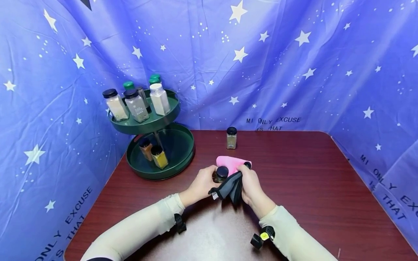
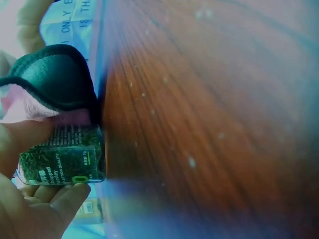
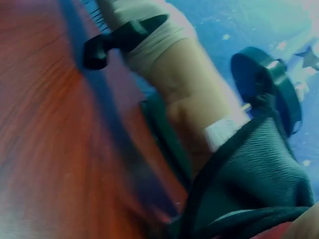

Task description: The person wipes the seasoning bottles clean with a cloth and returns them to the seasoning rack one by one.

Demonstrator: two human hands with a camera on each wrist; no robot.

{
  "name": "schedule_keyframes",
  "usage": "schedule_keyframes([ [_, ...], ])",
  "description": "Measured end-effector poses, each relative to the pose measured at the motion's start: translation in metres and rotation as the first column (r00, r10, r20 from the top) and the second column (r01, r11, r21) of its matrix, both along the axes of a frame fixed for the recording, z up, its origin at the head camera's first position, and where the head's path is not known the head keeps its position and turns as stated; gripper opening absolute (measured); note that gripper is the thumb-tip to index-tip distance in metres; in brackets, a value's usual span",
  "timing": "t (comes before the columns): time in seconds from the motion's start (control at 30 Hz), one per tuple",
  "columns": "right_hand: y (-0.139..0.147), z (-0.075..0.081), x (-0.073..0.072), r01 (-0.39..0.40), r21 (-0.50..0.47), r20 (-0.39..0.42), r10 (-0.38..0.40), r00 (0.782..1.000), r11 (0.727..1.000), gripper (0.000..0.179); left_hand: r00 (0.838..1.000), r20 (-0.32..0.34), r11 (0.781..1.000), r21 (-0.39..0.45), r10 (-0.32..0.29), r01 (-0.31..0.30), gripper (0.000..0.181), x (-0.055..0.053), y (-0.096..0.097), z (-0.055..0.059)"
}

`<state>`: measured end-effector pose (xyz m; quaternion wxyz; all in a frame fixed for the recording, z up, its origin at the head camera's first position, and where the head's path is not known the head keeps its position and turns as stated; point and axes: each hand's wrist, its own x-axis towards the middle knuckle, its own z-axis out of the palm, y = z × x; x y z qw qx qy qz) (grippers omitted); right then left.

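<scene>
My left hand (image 1: 202, 182) grips a spice jar with a black lid (image 1: 222, 172), its label reading chopped parsley. Dark green flakes fill the clear jar (image 2: 62, 167) in the left wrist view, with the thumb on one side and fingers on the other. In my right hand (image 1: 252, 185) is a cleaning cloth (image 1: 231, 185), dark grey with black edging on one face and pink on the other. The cloth lies against the jar's side, and its folds hang below the right hand. A white tag shows at its edge.
A two-tier dark green round rack (image 1: 148, 125) stands at the back left. Several jars fill its upper tier; an orange-brown jar (image 1: 146, 149) and a yellow jar (image 1: 159, 158) stand below. Another black-lidded jar (image 1: 231, 139) stands at the table's back. Starry blue curtains (image 1: 209, 65) surround the table.
</scene>
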<state>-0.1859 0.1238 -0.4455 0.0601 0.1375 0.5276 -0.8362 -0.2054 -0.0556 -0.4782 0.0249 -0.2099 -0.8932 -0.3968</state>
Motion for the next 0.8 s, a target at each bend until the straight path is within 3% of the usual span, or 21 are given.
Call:
schedule_keyframes([
  [0.2,0.007,0.02,0.001,-0.025,-0.126,-0.073,0.016,0.997,0.992,0.019,1.0,0.019,1.0,0.003,0.01,-0.01,0.037,0.001,0.0,-0.001],
  [0.4,0.009,0.031,0.005,-0.039,-0.147,-0.133,0.019,0.991,0.988,0.021,1.0,0.01,1.0,-0.003,0.004,-0.004,0.036,0.0,0.0,-0.001],
  [0.57,0.008,0.022,0.002,-0.05,-0.087,-0.127,0.038,0.991,0.995,0.017,1.0,0.012,1.0,-0.01,0.004,-0.004,0.035,-0.001,0.0,-0.001],
  [0.7,0.007,0.008,-0.002,-0.06,-0.004,-0.054,0.059,0.997,0.998,0.019,1.0,0.0,0.999,-0.038,0.014,-0.014,0.037,-0.002,0.0,-0.001],
  [0.8,0.006,-0.001,-0.005,-0.068,-0.007,-0.001,0.068,0.998,0.998,0.02,1.0,-0.004,0.998,-0.048,0.029,-0.029,0.038,-0.001,0.0,-0.002],
])
